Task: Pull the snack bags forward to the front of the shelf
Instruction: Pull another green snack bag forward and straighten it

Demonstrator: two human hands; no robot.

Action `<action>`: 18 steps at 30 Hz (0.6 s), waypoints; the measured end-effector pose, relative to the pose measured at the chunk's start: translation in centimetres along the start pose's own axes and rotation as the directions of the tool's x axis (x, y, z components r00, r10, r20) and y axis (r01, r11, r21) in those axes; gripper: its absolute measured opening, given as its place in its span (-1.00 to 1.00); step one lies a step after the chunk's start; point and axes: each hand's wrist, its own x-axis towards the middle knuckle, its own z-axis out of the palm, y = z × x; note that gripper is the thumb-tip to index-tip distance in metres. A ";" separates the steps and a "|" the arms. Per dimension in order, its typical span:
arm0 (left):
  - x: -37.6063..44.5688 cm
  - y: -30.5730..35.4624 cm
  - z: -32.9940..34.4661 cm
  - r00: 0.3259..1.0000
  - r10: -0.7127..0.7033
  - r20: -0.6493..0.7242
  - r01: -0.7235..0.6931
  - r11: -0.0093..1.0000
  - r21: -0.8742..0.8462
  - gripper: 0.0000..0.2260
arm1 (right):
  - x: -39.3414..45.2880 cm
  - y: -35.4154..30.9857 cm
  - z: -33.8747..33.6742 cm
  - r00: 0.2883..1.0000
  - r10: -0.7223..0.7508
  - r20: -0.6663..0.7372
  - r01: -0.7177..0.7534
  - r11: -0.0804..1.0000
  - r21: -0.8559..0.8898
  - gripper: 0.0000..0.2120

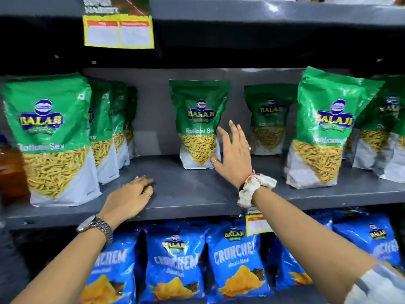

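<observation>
Green Balaji snack bags stand on a grey shelf (197, 200). One bag (197, 123) stands upright in the middle, set back from the front edge. My right hand (234, 156) is open, fingers spread, at that bag's right side, thumb touching its lower corner. My left hand (129, 198) lies flat on the shelf near the front edge, holding nothing. A row of bags (50, 137) stands at the left with its first bag at the front. Another bag (320, 128) stands forward at the right, and one (269, 119) sits far back.
Blue Crunchem chip bags (236, 257) fill the shelf below. A yellow price card (118, 32) hangs from the shelf above, and a small price tag (258, 226) clips to the front edge. More green bags (383, 128) crowd the far right.
</observation>
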 end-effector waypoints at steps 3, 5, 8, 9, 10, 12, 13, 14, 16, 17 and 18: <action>0.1 -1.9 -0.6 0.999 0.022 0.029 -0.022 1.000 -0.002 -0.62 | 1.5 -2.4 2.7 0.997 0.057 0.056 -0.056 0.998 -0.010 -0.27; 0.0 -2.3 -0.5 0.999 0.031 0.031 -0.031 1.000 -0.002 -0.61 | 2.3 -3.7 4.2 0.988 0.115 0.099 -0.114 0.993 -0.017 -0.12; 0.0 -2.2 -0.1 0.998 0.069 0.008 -0.069 0.997 0.021 -0.59 | 3.6 -5.0 6.6 0.958 0.232 0.167 -0.236 0.972 0.005 0.08; 0.1 -2.2 -0.1 0.997 0.076 0.005 -0.076 0.997 0.019 -0.58 | 3.9 -5.3 7.3 0.948 0.261 0.180 -0.266 0.964 0.001 0.12; 0.1 -2.1 0.0 0.997 0.078 0.001 -0.078 0.997 0.019 -0.57 | 4.2 -5.4 7.8 0.941 0.284 0.185 -0.288 0.958 -0.009 0.15; 0.1 -2.1 0.0 0.996 0.086 -0.007 -0.085 0.996 0.040 -0.55 | 4.7 -5.7 8.5 0.926 0.326 0.190 -0.329 0.944 -0.019 0.18; 0.0 -2.1 0.0 0.996 0.091 -0.008 -0.090 0.995 0.050 -0.56 | 4.9 -5.9 8.7 0.913 0.357 0.197 -0.363 0.932 -0.006 0.19; 0.0 -2.1 0.1 0.996 0.094 -0.006 -0.094 0.994 0.051 -0.57 | 5.1 -6.0 8.9 0.897 0.394 0.202 -0.406 0.914 0.016 0.19; 0.0 -2.1 0.0 0.995 0.097 -0.003 -0.097 0.994 0.041 -0.57 | 5.4 -6.2 9.0 0.870 0.456 0.185 -0.471 0.881 0.046 0.17; 0.1 -2.1 0.0 0.995 0.097 -0.002 -0.096 0.995 0.038 -0.57 | 5.4 -6.2 9.1 0.865 0.472 0.170 -0.485 0.874 0.042 0.15; 0.1 -2.1 0.0 0.995 0.095 -0.003 -0.095 0.995 0.035 -0.56 | 5.3 -6.2 9.1 0.865 0.477 0.154 -0.487 0.872 0.035 0.12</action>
